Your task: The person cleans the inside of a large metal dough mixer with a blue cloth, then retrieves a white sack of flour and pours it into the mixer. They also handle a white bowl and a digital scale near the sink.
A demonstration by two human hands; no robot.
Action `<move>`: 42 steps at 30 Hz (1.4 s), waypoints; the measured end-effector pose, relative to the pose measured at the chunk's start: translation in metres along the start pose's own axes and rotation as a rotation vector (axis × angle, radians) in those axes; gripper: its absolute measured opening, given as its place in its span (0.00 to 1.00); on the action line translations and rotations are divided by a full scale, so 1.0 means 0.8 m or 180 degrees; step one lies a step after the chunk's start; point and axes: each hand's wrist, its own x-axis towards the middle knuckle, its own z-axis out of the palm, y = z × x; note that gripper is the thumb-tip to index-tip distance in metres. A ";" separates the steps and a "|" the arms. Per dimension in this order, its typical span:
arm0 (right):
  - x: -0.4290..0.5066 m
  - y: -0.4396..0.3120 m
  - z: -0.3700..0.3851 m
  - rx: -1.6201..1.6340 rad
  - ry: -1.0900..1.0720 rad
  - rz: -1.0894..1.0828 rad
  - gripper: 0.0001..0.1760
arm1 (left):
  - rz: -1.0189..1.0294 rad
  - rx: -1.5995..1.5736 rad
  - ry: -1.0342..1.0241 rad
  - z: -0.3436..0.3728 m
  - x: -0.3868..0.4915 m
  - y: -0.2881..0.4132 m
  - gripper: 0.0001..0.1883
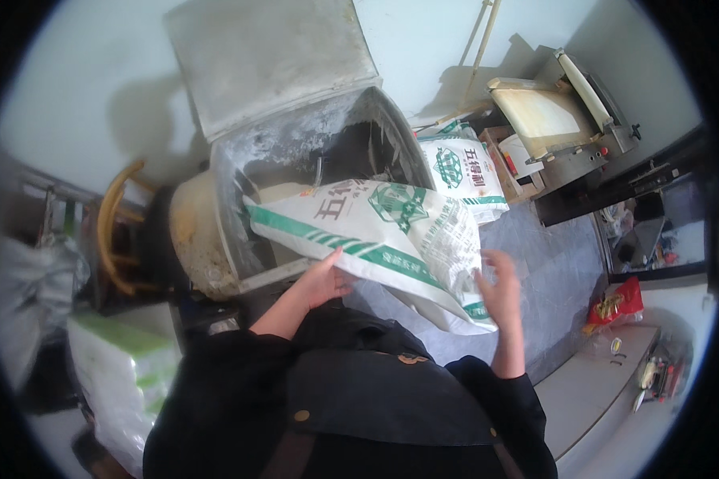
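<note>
A white woven flour sack (359,233) with green bands and printed writing lies slantwise across the front of a metal dough mixer (275,275). The sack's left end reaches over the mixer's opening; its right end sags outside, above the floor. My left hand (323,284) holds the sack's lower edge, thumb against the printed side. At the crumpled right end, my right hand (500,290) has its fingers curled at the sack's edge. The mixer's lid (275,66) stands raised, and whitish residue coats the inner back wall. The sack hides part of the bowl.
Right of the mixer stands another flour sack (464,173), beside a wooden crate (530,187) and a dough sheeter (539,117). A yellow wooden chair (111,227) is at left, above a plastic-wrapped pack (120,371). A low cabinet (593,383) borders the grey floor (551,281).
</note>
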 end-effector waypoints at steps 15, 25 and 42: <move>0.090 -0.101 0.230 -0.1786 -0.0821 0.0466 0.13 | -0.0518 -0.1297 -0.0420 -0.066 0.069 0.103 0.19; 0.092 -0.131 0.227 -0.0117 -0.0403 0.1088 0.21 | 0.0601 -0.0010 -0.1247 -0.083 0.066 0.109 0.16; 0.124 -0.107 0.205 0.1849 -0.0079 0.1994 0.12 | 0.0032 -0.2573 -0.0703 -0.086 0.184 0.079 0.17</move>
